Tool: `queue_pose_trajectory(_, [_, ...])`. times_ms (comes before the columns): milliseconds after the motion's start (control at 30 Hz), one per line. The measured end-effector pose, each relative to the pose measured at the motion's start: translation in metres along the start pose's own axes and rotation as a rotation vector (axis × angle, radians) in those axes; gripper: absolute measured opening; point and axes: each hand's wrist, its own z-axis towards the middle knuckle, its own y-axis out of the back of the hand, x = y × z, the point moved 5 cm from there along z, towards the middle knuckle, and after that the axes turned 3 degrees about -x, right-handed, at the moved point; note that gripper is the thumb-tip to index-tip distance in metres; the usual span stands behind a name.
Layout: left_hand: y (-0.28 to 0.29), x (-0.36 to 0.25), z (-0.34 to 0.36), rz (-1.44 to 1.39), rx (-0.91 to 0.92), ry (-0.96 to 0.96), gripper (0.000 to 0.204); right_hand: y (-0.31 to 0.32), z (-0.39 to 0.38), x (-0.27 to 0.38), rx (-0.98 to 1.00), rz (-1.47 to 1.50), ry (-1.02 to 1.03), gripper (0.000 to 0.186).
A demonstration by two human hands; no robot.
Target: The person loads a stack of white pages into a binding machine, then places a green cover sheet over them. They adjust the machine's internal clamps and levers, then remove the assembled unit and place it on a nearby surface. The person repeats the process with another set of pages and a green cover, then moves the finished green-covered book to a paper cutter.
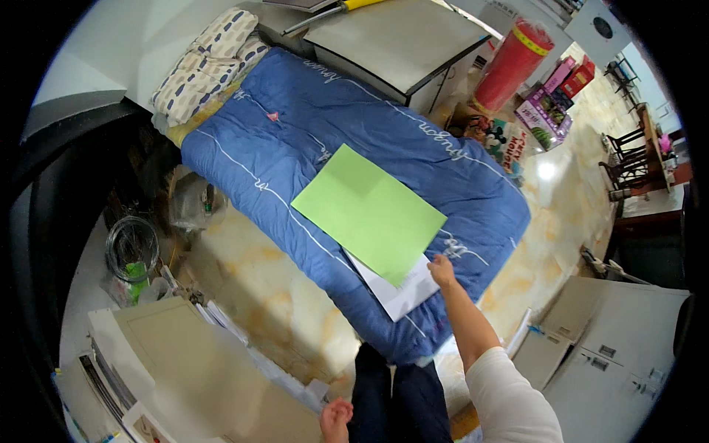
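I see a flat green sheet (pixel 369 210) lying smooth on a white sheet (pixel 402 289), both rectangular and paper-thin, on the blue quilted bed (pixel 295 133). My right hand (pixel 442 270) reaches to their near corner, its grip loosely curled and touching the paper edges; I cannot tell whether it pinches them. My left hand (pixel 336 419) hangs low by my dark trousers, fingers curled in. A spotted pillow (pixel 210 63) lies at the bed's far end.
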Motion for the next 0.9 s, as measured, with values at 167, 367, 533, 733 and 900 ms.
queue_pose_trajectory(167, [0.005,0.021,0.018,0.014,-0.023,-0.021,0.017,-0.045,0.064,0.008,-0.165,0.055,-0.138,0.065])
queue_pose_trajectory(367, [-0.014,0.012,0.031,0.075,-0.006,-0.016,0.02,-0.043,0.067,0.049,-0.186,0.078,-0.138,0.051])
queue_pose_trajectory(533, [-0.024,0.011,0.012,-0.13,-0.027,0.025,0.018,0.0,-0.001,0.157,-0.36,0.04,0.272,0.034])
queue_pose_trajectory(733, [-0.082,-0.042,-0.039,-0.078,0.104,-0.119,0.031,0.112,-0.12,0.139,-0.137,0.681,0.137,0.035])
queue_pose_trajectory(900, [-0.129,-0.087,-0.085,-0.261,0.241,-0.1,0.055,0.204,-0.298,0.14,0.198,1.094,-0.082,0.041])
